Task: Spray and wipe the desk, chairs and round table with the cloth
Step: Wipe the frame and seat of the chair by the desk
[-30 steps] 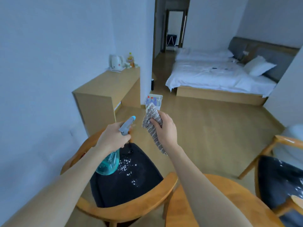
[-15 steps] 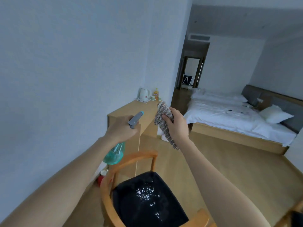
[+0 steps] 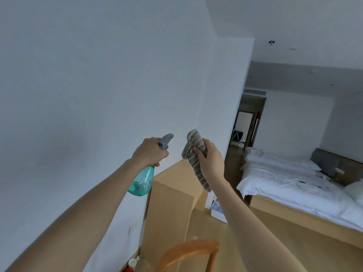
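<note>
My left hand [image 3: 149,154] grips a teal spray bottle [image 3: 142,181] by its grey trigger head, the nozzle pointing up and to the right. My right hand [image 3: 211,160] holds a bunched grey-brown cloth [image 3: 194,146] whose tail hangs below the fist. Both hands are raised in front of the white wall, above the near end of the wooden desk [image 3: 169,195]. Only the curved wooden backrest of a chair [image 3: 188,250] shows at the bottom edge. The round table is out of view.
A white wall fills the left. A bed [image 3: 294,183] with white sheets stands on the right across wooden floor. A white container [image 3: 217,210] sits on the floor beside the desk. Small bottles [image 3: 135,263] stand by the wall at the bottom.
The view has tilted sharply upward. The chair seat and round table have dropped out of view. Both hands keep the same grips and stay raised side by side.
</note>
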The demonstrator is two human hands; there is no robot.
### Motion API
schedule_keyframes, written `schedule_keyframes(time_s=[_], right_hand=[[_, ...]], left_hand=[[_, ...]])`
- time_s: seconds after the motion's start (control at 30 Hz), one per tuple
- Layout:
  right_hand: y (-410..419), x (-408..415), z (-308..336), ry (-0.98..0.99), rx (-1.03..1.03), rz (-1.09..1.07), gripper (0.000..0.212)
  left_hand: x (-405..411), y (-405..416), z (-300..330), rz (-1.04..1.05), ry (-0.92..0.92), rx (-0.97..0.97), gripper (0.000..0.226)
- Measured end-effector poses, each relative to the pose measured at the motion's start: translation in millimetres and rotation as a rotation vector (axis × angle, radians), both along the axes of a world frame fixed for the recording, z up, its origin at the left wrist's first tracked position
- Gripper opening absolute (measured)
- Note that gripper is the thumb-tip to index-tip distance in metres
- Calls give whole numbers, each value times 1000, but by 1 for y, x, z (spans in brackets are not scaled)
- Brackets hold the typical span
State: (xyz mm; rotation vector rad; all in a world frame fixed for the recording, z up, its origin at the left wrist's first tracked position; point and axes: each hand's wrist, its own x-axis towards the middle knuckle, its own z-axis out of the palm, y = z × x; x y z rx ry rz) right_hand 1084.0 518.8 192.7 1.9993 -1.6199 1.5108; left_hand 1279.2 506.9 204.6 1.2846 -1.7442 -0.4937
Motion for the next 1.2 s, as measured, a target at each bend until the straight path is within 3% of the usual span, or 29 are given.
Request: schedule_keyframes(time_s=[0.33,0.5,0.67,0.8,0.87,1.2], right_hand=[[-162,26,9,-100,18,-7,29],[-222,31,2,-85,25,-149,31],[-280,42,-9,-115,20,-312,32],[-304,48,-15,-166,70,-425,31],[-306,41,-20,-177,76,-475,31],[-319,-48,-51,-204,148,-753,32]], left_hand=[[8,-170,9,-14,68,122,10],[18,-246,11,-109,53,103,5],[26,-317,8,-268,97,90,17],[21,-360,-2,-373,23,121,8],[11,-379,-6,-413,15,134,14],[-85,-441,-47,-628,-21,191,16]])
